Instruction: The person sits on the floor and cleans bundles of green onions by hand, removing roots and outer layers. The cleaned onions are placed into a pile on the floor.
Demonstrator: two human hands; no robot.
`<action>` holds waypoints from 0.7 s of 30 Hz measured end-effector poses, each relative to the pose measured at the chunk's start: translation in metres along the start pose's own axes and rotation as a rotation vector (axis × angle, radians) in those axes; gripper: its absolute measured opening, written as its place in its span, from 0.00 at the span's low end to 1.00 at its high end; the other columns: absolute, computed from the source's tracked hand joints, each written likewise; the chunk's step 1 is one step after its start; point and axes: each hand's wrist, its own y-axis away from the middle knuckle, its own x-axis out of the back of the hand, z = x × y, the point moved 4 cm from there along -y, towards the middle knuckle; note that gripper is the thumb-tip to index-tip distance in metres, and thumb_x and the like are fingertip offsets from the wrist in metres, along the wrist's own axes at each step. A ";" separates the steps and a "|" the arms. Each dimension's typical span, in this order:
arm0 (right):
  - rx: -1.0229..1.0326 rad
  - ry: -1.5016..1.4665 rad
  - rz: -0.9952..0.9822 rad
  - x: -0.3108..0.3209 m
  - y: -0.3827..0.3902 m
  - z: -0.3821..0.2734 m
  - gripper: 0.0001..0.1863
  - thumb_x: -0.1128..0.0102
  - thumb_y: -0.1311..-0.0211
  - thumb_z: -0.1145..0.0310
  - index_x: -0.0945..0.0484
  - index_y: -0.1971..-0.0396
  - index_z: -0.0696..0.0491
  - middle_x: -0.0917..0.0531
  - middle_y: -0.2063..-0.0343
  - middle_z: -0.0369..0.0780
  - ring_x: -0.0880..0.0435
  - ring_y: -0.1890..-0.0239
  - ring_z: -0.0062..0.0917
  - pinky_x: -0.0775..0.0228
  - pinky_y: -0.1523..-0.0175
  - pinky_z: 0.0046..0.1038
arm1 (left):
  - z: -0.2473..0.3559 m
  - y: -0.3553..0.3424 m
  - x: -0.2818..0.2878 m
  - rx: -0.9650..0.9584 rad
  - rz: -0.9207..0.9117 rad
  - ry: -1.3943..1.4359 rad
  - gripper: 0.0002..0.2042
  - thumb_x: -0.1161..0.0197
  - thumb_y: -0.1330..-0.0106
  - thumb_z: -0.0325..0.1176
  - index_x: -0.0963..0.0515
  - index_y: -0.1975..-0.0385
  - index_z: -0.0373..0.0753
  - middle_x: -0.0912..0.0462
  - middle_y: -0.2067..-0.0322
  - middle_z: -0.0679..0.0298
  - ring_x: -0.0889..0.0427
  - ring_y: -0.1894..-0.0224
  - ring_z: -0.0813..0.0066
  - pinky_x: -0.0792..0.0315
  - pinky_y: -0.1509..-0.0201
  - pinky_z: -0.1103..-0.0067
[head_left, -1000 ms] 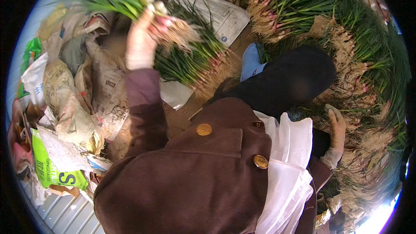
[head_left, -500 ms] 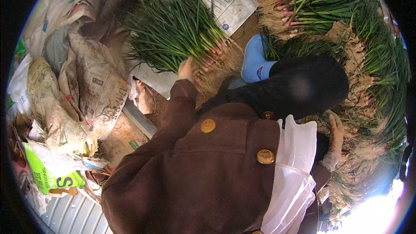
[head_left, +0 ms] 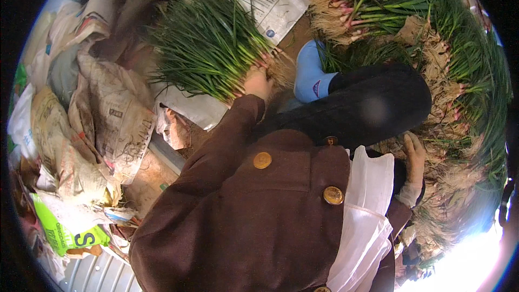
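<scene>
A large bundle of green onions (head_left: 211,43) with pinkish bulbs lies spread in front of me, its leaves toward the far left and its pale roots toward me and to the right. My left hand (head_left: 258,82) lies on the bulb and root end of this bundle, fingers against the stems, their tips partly hidden. On the right, my right hand (head_left: 415,157) hangs beside my bent knee, close to the root ends of other green onions. Its fingers are extended and nothing shows in it.
White printed sacks (head_left: 275,8) lie under and beyond the bundle. More green onions (head_left: 378,5) are heaped along the far right and right side. Crumpled sacks (head_left: 113,108) pile up at left. My blue boot (head_left: 313,73) stands just right of the bundle.
My left hand has moved right and slightly farther away, from the stems' near edge onto the bulbs and roots. The right hand has barely moved. The view has shifted slightly.
</scene>
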 end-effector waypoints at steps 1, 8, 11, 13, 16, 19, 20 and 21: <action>-0.004 0.025 0.010 0.000 0.000 -0.002 0.22 0.45 0.31 0.57 0.23 0.48 0.61 0.19 0.51 0.40 0.23 0.48 0.24 0.36 0.41 0.25 | -0.003 -0.006 -0.010 0.008 0.006 -0.002 0.22 0.33 0.43 0.42 0.22 0.52 0.36 0.26 0.51 0.49 0.22 0.53 0.51 0.26 0.48 0.66; -0.048 -0.056 0.008 -0.005 0.000 -0.007 0.25 0.44 0.32 0.56 0.24 0.47 0.63 0.19 0.51 0.41 0.24 0.50 0.25 0.36 0.42 0.25 | -0.033 -0.023 0.011 0.299 -0.491 0.788 0.22 0.40 0.36 0.40 0.28 0.44 0.38 0.21 0.54 0.54 0.20 0.55 0.60 0.26 0.53 0.68; -0.028 -0.037 -0.033 -0.005 -0.008 0.002 0.26 0.44 0.32 0.56 0.25 0.47 0.64 0.19 0.52 0.42 0.24 0.50 0.25 0.36 0.42 0.25 | -0.035 -0.020 0.040 0.446 -0.672 0.893 0.23 0.40 0.36 0.43 0.26 0.42 0.43 0.20 0.51 0.60 0.20 0.54 0.64 0.26 0.56 0.66; -0.020 -0.012 -0.033 -0.004 -0.009 0.008 0.26 0.44 0.32 0.56 0.25 0.46 0.64 0.19 0.52 0.42 0.24 0.50 0.25 0.36 0.42 0.25 | -0.033 -0.028 0.038 0.305 -0.685 0.584 0.19 0.39 0.38 0.42 0.23 0.48 0.44 0.20 0.54 0.60 0.21 0.54 0.66 0.25 0.58 0.67; -0.033 0.016 -0.012 -0.002 -0.009 0.010 0.26 0.44 0.32 0.56 0.25 0.46 0.64 0.20 0.51 0.42 0.24 0.49 0.25 0.36 0.41 0.25 | -0.015 -0.018 0.047 0.002 -0.304 0.046 0.14 0.35 0.41 0.40 0.19 0.57 0.42 0.21 0.56 0.57 0.22 0.53 0.61 0.25 0.54 0.67; -0.052 0.003 -0.020 -0.004 -0.007 0.009 0.26 0.43 0.32 0.56 0.25 0.46 0.64 0.20 0.50 0.43 0.24 0.48 0.26 0.36 0.41 0.25 | -0.004 -0.013 0.054 -0.263 -0.146 -0.039 0.13 0.34 0.43 0.36 0.19 0.60 0.38 0.25 0.48 0.52 0.25 0.47 0.53 0.28 0.47 0.66; -0.053 -0.001 -0.017 -0.004 -0.008 0.010 0.26 0.43 0.32 0.56 0.25 0.46 0.64 0.20 0.50 0.43 0.24 0.48 0.26 0.36 0.40 0.25 | -0.002 -0.014 0.053 -0.336 -0.157 -0.008 0.13 0.33 0.43 0.35 0.19 0.60 0.37 0.27 0.45 0.50 0.27 0.45 0.50 0.29 0.44 0.65; -0.053 -0.006 -0.013 -0.004 -0.009 0.010 0.26 0.42 0.33 0.57 0.25 0.46 0.64 0.20 0.50 0.44 0.24 0.48 0.26 0.37 0.40 0.25 | 0.000 -0.015 0.052 -0.409 -0.168 0.023 0.13 0.33 0.44 0.33 0.20 0.61 0.36 0.29 0.41 0.48 0.28 0.42 0.48 0.31 0.41 0.64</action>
